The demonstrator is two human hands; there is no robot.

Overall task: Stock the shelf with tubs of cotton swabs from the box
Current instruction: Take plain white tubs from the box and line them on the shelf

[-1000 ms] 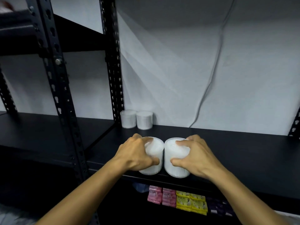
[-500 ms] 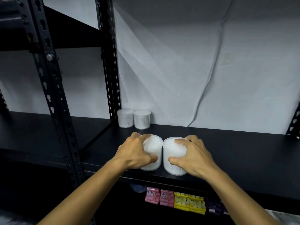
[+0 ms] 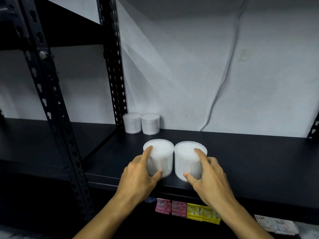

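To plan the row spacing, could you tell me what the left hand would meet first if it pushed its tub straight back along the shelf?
Probably the right-hand back tub by the wall, though depth is unclear; the left hand holds the left front tub.

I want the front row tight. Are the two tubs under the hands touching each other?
Apart. The head view shows a thin dark gap running between the left tub and the right tub, from rims to bases.

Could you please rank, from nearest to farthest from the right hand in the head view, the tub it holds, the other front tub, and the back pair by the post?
From the right hand:
1. Right front tub, in its grip.
2. Left front tub, beside it, gripped by the left hand.
3. Back pair of tubs, at the shelf's rear left.
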